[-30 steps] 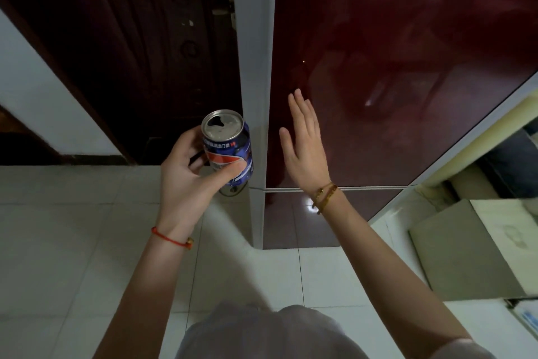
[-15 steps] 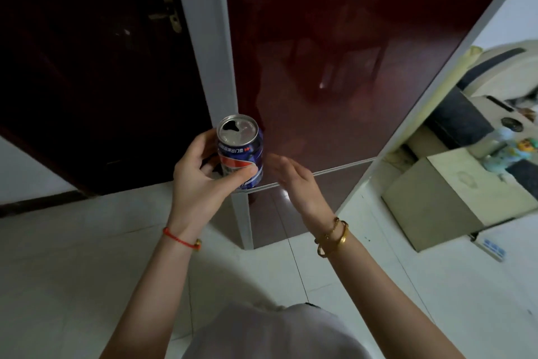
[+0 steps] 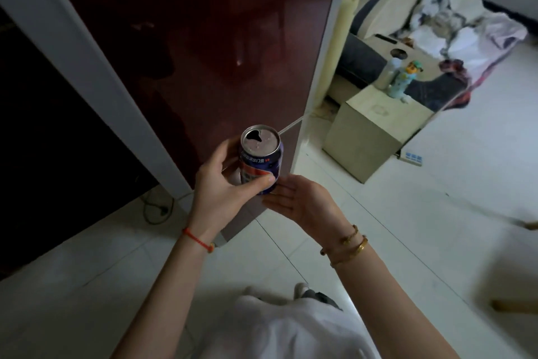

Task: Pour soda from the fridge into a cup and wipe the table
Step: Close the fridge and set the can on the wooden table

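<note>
Left hand point(image 3: 219, 184) grip clamped around soda can point(image 3: 261, 159); right hand point(image 3: 300, 201) open beneath.

Soda can's point(image 3: 260, 161) label partly behind left hand point(image 3: 219, 184) (print too small), blurred floor objects at right edge.

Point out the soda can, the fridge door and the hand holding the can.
soda can point(image 3: 261, 141): head view, silver top beside the opening.
fridge door point(image 3: 203, 38): head view, dark red front panel.
left hand point(image 3: 217, 184): head view, back of the hand.
</note>
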`<state>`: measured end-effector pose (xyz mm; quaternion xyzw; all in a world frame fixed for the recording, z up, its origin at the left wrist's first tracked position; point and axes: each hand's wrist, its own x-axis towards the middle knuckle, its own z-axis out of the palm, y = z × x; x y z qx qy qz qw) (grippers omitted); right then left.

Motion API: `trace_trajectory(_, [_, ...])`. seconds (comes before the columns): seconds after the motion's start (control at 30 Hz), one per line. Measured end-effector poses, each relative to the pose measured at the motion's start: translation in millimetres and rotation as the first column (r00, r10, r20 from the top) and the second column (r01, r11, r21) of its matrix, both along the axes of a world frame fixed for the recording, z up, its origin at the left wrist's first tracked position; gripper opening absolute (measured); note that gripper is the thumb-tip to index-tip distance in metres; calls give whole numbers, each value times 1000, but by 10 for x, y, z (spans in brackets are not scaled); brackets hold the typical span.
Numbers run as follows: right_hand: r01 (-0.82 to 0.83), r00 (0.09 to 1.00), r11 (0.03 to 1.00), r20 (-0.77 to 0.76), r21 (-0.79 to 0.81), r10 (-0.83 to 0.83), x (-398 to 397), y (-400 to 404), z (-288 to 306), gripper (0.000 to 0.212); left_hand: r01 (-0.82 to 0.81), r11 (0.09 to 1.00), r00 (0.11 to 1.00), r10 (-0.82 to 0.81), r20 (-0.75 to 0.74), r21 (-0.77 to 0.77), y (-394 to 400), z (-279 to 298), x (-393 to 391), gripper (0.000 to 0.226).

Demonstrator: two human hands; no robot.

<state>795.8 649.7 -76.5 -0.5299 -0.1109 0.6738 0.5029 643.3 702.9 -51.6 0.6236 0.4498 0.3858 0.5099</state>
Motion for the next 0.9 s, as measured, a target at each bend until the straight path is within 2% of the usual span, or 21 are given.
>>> trace_trajectory(0.13, [120,992,992,-24,-41,-121,300,-321,-31,34,165,986,986,-165,-20,30,-119,-34,353,66])
trace_trajectory(0.4, [373,922,928,-107,-19,-373,934,-1242,18,36,429,903,903,-429,-17,13,-572,-138,1186,75])
trace_trajectory(0.6, [546,831,838,-119,-7,-543,1458,-2134,25,32,560,828,828,-560,3,33,-1301,-199,1952,71])
trace_trajectory(0.9, [700,708,713,-99,-33,-699,2355,-3624,-78,32,709,704,703,-710,43,23,-2626,-341,3133,72])
